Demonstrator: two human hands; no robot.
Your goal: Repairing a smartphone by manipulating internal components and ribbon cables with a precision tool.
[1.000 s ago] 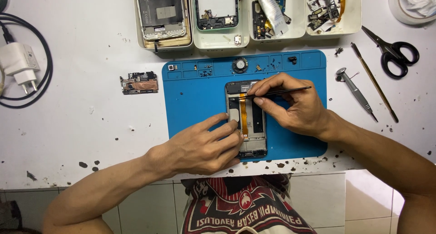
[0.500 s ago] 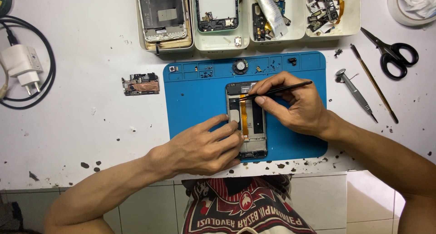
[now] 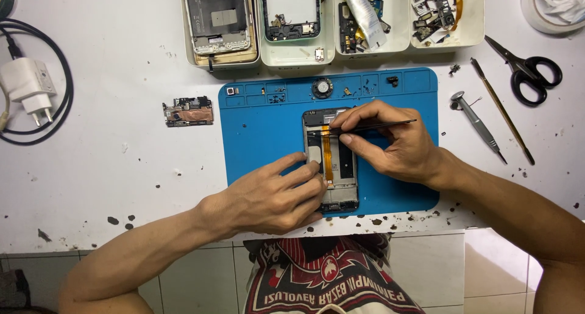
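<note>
Phone [image 3: 332,161] opened, lying mid blue mat [image 3: 262,131] on white surface [image 3: 122,161] | left hand [image 3: 274,198] fingers flat, pressing phone's near-left edge, grasping nothing | right hand [image 3: 390,143] fingers pinched on black tweezers [image 3: 372,127], tip at phone's far end by orange ribbon [image 3: 328,155] | screwdriver [image 3: 478,126] and scissors [image 3: 527,70] lie right of mat.

The left hand [image 3: 277,198] hides the opened phone's [image 3: 329,161] lower left corner.
</note>
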